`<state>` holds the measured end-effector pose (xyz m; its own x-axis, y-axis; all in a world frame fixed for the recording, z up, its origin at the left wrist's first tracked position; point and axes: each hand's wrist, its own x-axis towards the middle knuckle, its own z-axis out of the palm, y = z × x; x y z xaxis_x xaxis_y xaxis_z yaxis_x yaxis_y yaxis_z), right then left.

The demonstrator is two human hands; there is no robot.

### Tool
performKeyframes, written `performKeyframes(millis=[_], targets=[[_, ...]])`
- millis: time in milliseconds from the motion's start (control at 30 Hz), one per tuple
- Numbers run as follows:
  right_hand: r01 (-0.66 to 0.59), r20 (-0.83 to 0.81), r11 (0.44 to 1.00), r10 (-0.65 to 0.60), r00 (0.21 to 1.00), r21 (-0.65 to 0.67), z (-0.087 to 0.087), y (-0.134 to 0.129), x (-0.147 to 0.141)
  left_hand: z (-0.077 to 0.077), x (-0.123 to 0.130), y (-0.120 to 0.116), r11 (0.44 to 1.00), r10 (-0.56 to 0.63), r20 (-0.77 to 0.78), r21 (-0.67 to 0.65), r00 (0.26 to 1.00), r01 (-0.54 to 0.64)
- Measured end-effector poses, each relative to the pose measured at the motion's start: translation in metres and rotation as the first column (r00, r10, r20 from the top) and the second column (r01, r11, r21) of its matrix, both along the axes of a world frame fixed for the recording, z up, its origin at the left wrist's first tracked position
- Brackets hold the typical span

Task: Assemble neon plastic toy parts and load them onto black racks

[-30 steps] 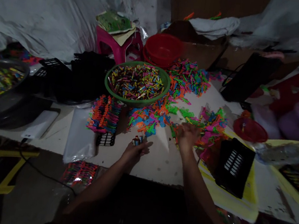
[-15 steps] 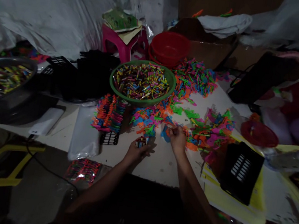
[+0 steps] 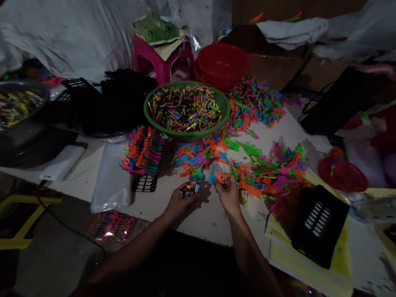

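Several small coloured cylinders (image 3: pixel 188 190) are held in my left hand (image 3: pixel 180 204), its fingers curled round them above the front of the white table (image 3: pixel 210 219). To the right, my right hand (image 3: pixel 229 193) pinches a small orange plastic piece (image 3: pixel 221 176). Just beyond the fingertips are a blue piece (image 3: pixel 213 171) and a loose heap of bright plastic pieces (image 3: pixel 194 158). A green basin (image 3: pixel 148 114) full of similar cylinders stands behind the hands. Rows of stacked coloured pieces (image 3: pixel 144 151) lie left of my left hand, on a black slotted tray (image 3: pixel 145 184).
Clear plastic bags (image 3: pixel 115 176) and a white box-shaped device (image 3: pixel 64 163) lie at the left, near a metal basin (image 3: pixel 37 111). At the right are a black tray (image 3: pixel 321 227) on yellow sheets (image 3: pixel 307 274) and a red dish (image 3: pixel 343 176). Red basins (image 3: pixel 220 63) stand at the back.
My right hand has moved slightly left and nearer, and an orange piece now shows at its fingertips. Cylinders on the table beside its wrist have come into view. My left hand still holds its cylinders.
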<state>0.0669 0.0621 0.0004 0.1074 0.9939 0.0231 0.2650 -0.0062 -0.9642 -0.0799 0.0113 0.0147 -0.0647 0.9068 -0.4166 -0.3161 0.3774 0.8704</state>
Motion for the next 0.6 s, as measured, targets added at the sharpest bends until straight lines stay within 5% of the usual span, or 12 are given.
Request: performKeyframes(millis=[100,233,467,600], targets=[[0.02,-0.297,1.0,-0.016,0.955,0.01,0.013,-0.019,-0.008,0.009,0.003,-0.002,0.999,-0.049,0.009,0.006,0.999,0.049],[0.049,-0.375,0.999,-0.039,0.926,0.017,0.021,-0.033,-0.015,0.016,0.01,-0.003,0.992,-0.124,0.005,0.038,0.992,0.124],[0.192,-0.065,0.968,-0.184,0.981,0.161,0.002,-0.045,-0.027,0.007,0.018,-0.013,0.993,-0.087,0.014,0.086,0.996,0.086],[0.231,0.05,0.966,-0.238,0.97,0.115,-0.005,-0.049,-0.034,0.002,0.022,-0.017,0.988,-0.118,-0.038,0.096,0.992,0.121]])
